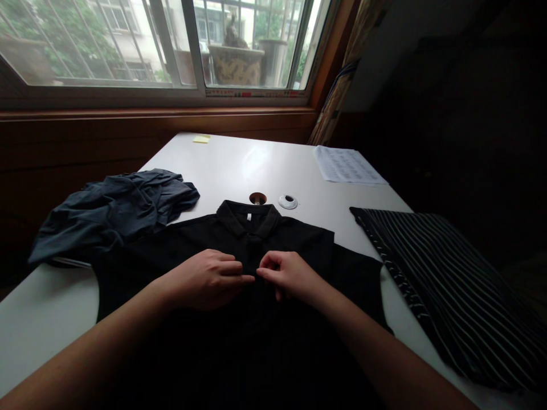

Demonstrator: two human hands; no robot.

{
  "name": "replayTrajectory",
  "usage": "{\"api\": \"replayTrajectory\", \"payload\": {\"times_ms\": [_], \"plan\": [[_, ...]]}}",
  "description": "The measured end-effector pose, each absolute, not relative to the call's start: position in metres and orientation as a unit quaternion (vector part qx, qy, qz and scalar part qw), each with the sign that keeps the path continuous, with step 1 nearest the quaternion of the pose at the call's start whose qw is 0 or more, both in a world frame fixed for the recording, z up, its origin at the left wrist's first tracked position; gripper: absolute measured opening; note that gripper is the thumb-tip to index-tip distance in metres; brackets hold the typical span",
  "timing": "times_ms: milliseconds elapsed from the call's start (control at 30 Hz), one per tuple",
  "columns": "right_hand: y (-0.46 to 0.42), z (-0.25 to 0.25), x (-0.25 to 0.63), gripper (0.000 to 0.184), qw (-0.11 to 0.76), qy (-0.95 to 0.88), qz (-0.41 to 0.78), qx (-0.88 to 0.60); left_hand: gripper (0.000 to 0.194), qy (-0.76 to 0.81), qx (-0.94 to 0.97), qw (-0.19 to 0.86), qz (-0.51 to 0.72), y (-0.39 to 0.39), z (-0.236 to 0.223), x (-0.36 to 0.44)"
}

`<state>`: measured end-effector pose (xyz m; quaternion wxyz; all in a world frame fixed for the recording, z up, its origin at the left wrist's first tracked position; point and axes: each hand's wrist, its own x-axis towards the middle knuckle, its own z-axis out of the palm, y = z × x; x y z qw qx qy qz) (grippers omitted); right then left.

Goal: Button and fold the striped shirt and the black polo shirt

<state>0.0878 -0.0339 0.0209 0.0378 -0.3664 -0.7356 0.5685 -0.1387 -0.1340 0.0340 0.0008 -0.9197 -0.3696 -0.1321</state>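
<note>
Nearest the camera, a black cloth shirt [248, 341] with a fold-down collar lies front up across a white, smooth worktop [222, 159], its collar pointing towards the window [141, 57]. Over its front, just below the collar, the left hand [216, 279] has its fingers curled and one reaching out; the right hand [290, 274] brings thumb and forefinger together. I cannot tell whether either hand grips the cloth. A small white label [249, 217] shows inside the collar.

Just beyond is a round hole [257, 198] in the worktop, and beside it a white ring-shaped cover [288, 201]. A crumpled grey-blue garment [128, 199] lies at left, a black cloth with pale stripes [448, 273] at right. Printed white sheets [348, 166] and a pale yellow paper slip [201, 139] lie farther back.

Behind the glass, a patterned brown planter [236, 65] holds something dark and upright, too unclear to name. A grey tub [273, 60] stands beside it, its contents unclear.
</note>
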Motion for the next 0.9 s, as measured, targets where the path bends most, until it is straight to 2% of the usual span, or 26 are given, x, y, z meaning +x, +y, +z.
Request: {"api": "replayTrajectory", "payload": {"times_ms": [400,900], "plan": [[-0.0336,0.0243,0.0876,0.015,0.033,-0.735,0.571,-0.365,0.028,-0.36,-0.919,-0.034,-0.155,-0.1352,0.0335,-0.1337],[-0.0336,0.0237,0.0882,0.014,0.036,-0.732,0.574,-0.365,0.022,-0.367,-0.915,-0.018,-0.166,-0.1367,0.0336,-0.1344]]}}
